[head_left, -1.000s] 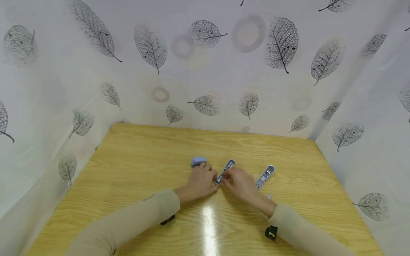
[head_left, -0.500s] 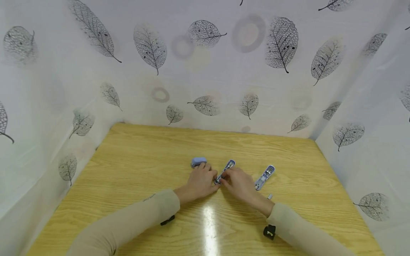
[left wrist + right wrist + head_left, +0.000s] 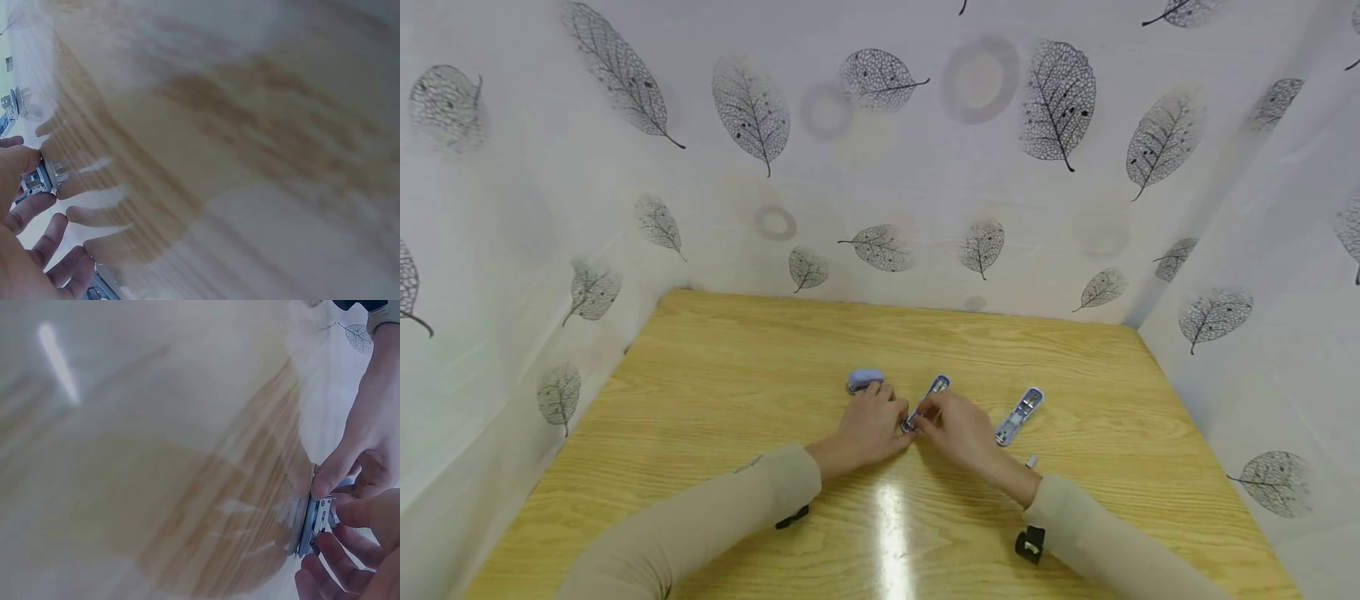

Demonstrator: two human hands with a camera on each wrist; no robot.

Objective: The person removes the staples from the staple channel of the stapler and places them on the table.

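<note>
A small blue stapler (image 3: 937, 387), opened out with its metal inside showing, lies between the hands on the table. My left hand (image 3: 869, 423) holds its near end; in the left wrist view, the thumb and index finger lie around the stapler (image 3: 36, 181). My right hand (image 3: 961, 427) has thumb and index finger pinched at the stapler's middle. In the right wrist view these fingertips meet the stapler's metal part (image 3: 322, 515); anything small between them is hidden. Just beyond the left fingers sits another blue stapler (image 3: 867, 377), folded together.
To the right lies one more opened blue stapler (image 3: 1021, 415). A small light-grey piece (image 3: 1032, 461), too small to identify, is beside the right wrist. The glossy wooden table (image 3: 760, 350) meets leaf-patterned curtains (image 3: 880, 183) at its back and sides.
My right hand has shifted slightly left and toward the stapler's near end, its fingertips staying at the stapler. The left hand has not visibly moved.
</note>
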